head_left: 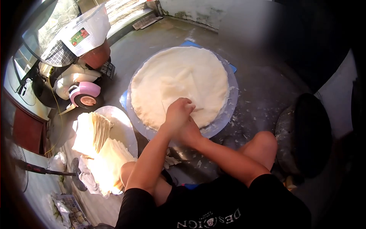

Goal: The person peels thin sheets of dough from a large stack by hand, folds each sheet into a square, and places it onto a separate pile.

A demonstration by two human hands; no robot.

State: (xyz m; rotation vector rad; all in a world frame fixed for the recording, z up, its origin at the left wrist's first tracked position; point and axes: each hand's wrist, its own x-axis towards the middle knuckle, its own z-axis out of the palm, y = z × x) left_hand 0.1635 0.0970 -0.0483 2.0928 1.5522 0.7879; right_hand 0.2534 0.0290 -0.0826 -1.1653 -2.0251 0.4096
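Observation:
A broad, round, pale slab (152, 76), which looks like dough or stacked thin sheets, lies in front of me. Thinner, squarish pieces (183, 86) show at its middle. Over its near half, my left hand (178, 114) is curled, with its fingertips close to the surface. My right hand (190, 133) is pressed against it from below and partly behind it, and its fingers are mostly hidden. Whether a small thing is held between the hands I cannot make out. Under the slab is a round, translucent sheet or board (233, 99), with blue corners (190, 44) poking out.
At left, stacks of thin, pale square sheets (91, 133) rest by a round tray (127, 122). Beyond stand a scooter with a pink-rimmed wheel (85, 93) and a white basket (85, 32). A dark round object (312, 133) is at right. White scraps dot the floor (251, 91).

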